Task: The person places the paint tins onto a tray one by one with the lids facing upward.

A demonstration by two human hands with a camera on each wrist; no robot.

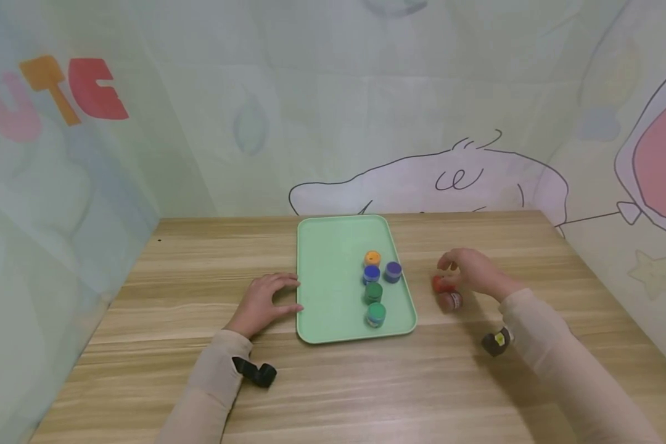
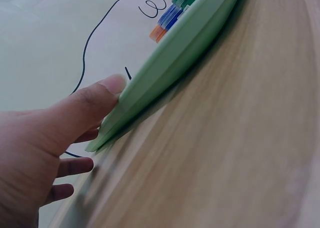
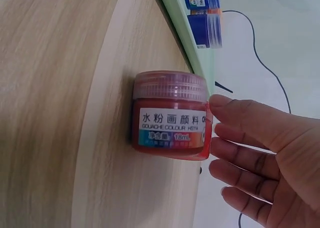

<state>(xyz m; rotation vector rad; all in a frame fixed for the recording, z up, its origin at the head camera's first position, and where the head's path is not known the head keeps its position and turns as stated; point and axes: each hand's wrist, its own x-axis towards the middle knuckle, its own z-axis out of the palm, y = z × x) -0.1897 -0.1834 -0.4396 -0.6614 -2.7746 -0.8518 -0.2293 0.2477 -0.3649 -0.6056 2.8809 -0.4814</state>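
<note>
A pale green tray lies on the wooden table. My left hand is at its left edge, thumb and fingertips spread along the rim. To the right of the tray, two small gouache paint jars stand close together: a bright red one and, nearer me, a darker red one with a translucent lid and printed label. Over the bright red jar is my right hand, thumb and fingers apart and loosely bent. The right wrist view shows the darker jar hiding most of the bright red one.
Along the tray's right half stand several paint jars: orange, blue, purple, dark green and light green. A printed cloth backdrop rises behind the table and along its sides.
</note>
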